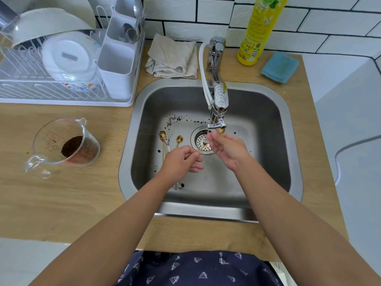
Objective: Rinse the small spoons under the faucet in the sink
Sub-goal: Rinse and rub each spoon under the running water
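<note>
Over a brushed steel sink [268, 120], left hand [181, 159] and right hand [226, 149] pinch a thin gold spoon [204, 146].

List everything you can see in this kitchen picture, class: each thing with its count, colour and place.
held spoon: one, gold, under the faucet
loose spoons: several, gold and silver, sink floor, left of drain
faucet: one, chrome, over drain
sink: one, steel, dark specks inside
measuring cup: one, clear, brown grounds inside, left counter
dish rack: one, white, holding dishes, far left
cloth: one, beige, behind sink
bottle: one, yellow, far right
sponge: one, blue, beside bottle
left hand: pinches spoon handle
right hand: fingers at spoon bowl
</note>
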Available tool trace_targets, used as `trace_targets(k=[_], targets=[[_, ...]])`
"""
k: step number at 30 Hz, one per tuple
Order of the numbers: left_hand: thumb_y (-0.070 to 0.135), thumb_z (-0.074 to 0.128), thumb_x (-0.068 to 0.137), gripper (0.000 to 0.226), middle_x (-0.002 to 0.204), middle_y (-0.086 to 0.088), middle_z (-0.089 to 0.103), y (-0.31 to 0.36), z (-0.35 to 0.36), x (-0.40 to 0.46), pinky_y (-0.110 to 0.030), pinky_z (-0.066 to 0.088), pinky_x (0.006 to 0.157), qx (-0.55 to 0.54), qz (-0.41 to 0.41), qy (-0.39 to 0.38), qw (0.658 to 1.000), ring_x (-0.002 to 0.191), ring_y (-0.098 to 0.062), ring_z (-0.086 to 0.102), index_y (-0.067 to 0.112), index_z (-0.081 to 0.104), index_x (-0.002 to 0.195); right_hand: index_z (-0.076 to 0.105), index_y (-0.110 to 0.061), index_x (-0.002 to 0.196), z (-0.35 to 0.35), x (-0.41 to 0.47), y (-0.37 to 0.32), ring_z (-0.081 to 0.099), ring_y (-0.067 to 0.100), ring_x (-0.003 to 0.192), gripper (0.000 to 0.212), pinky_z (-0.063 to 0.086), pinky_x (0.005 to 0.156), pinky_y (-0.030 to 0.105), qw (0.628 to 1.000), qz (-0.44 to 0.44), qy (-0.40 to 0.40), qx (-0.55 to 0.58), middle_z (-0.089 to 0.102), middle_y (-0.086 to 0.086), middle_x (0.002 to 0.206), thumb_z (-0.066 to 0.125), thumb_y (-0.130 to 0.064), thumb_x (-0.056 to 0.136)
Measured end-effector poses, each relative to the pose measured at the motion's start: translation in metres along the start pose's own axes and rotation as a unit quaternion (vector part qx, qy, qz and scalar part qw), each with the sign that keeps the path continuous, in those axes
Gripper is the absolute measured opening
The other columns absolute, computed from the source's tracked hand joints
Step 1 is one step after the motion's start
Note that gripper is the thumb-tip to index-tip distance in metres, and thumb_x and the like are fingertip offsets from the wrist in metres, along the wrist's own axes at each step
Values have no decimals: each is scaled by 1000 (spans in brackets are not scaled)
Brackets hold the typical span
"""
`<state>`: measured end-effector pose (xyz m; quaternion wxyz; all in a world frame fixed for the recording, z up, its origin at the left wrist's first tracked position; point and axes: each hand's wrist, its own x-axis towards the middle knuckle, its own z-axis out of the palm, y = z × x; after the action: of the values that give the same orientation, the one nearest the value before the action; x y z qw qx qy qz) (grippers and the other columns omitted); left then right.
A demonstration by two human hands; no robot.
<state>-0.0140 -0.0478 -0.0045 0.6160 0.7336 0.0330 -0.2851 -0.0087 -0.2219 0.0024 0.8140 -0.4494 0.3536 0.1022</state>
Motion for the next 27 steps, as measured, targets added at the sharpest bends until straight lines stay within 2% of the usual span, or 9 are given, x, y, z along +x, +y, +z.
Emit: trace_targets(k=[3, 8, 11, 16, 19, 21, 23, 25, 27], targets=[[14, 61, 99, 12, 92, -15, 75, -1, -2, 0, -26, 61, 68, 20, 11, 17, 1000, 76, -23, 76, 3, 68, 101, 70, -6, 93, -1, 4, -1, 78, 9, 77, 5, 60, 67, 19, 1000, -9, 2, 10, 81, 5, 82, 70, -3, 97], [26, 62, 99, 29, 99, -18, 76, 8, -20, 0, -23, 59, 66, -173, -142, -78, 971, 82, -22, 76, 0, 68, 112, 69, -3, 108, -4, 7, -6, 79, 10, 90, 11, 61, 75, 22, 998, -21, -63, -5, 82, 4, 97, 61, -8, 103], [12, 64, 97, 20, 92, -15, 77, 12, -20, 4, -18, 58, 64, -155, -135, -57, 977, 77, -15, 75, -2, 66, 111, 67, -6, 115, -1, 7, -5, 78, 13, 93, 17, 58, 87, 27, 998, -25, -48, -39, 80, 0, 104, 58, -17, 106], [7, 62, 97, 13, 92, -16, 78, 10, -18, 6, -19, 59, 66, -157, -120, -45, 979, 80, -17, 76, 0, 66, 107, 75, -11, 100, 8, -8, 30, 77, 12, 91, 7, 58, 87, 22, 979, -27, -80, -187, 82, -2, 93, 69, -13, 99], [8, 63, 97, 11, 93, -15, 78, 7, -23, 7, -21, 59, 68, -134, -121, -61, 982, 86, -21, 77, 1, 66, 105, 74, -8, 96, 5, -4, 21, 79, 12, 88, 7, 58, 92, 25, 989, -36, -47, -134, 82, 0, 89, 68, -10, 99], [9, 64, 96, 12, 93, -15, 78, 7, -25, 6, -21, 59, 69, -121, -122, -66, 983, 90, -23, 76, 1, 65, 106, 71, -7, 93, 1, 4, 6, 79, 11, 78, 10, 58, 87, 23, 998, -41, 1, -52, 81, 0, 81, 65, -8, 101], [9, 64, 96, 12, 93, -15, 78, 8, -24, 7, -22, 59, 69, -115, -125, -69, 983, 90, -23, 76, 1, 65, 106, 71, -3, 100, 2, 4, 6, 79, 10, 78, 9, 59, 82, 20, 998, -34, 11, -55, 81, -1, 81, 66, -10, 101], [9, 65, 96, 12, 93, -15, 78, 8, -22, 6, -23, 60, 69, -109, -131, -73, 983, 89, -23, 76, 1, 65, 105, 73, 0, 107, 2, -3, 20, 80, 14, 87, 15, 58, 85, 21, 991, -13, -26, -129, 82, 2, 89, 70, -13, 99], [9, 65, 96, 13, 94, -16, 78, 6, -24, 4, -23, 60, 70, -108, -135, -76, 982, 90, -23, 76, 1, 65, 106, 75, -3, 101, 1, -7, 28, 80, 17, 91, 9, 59, 83, 20, 982, 4, -73, -174, 83, 5, 93, 73, -11, 96]])
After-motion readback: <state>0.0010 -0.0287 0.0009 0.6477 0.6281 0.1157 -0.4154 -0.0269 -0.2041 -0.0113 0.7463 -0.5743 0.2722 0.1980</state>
